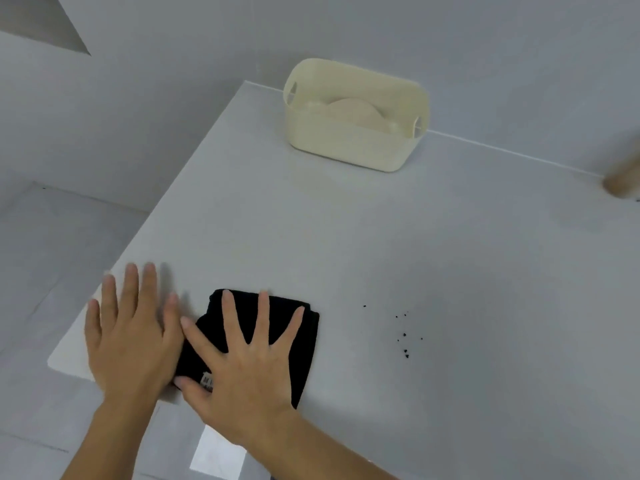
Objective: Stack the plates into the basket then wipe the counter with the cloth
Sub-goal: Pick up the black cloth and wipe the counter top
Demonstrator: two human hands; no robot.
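A folded black cloth point(298, 344) lies near the front left corner of the white counter point(381, 244). My right hand point(242, 362) presses flat on the cloth with fingers spread. My left hand point(130, 334) lies flat on the counter just left of the cloth, fingers apart, holding nothing. A cream plastic basket point(353, 147) stands at the back of the counter against the wall. Pale plates point(349, 110) rest inside it, partly hidden by its wall.
Dark crumbs point(403, 336) are scattered on the counter to the right of the cloth. A tan wooden object point(623, 178) pokes in at the right edge. The counter's left edge drops to a grey floor point(52, 271).
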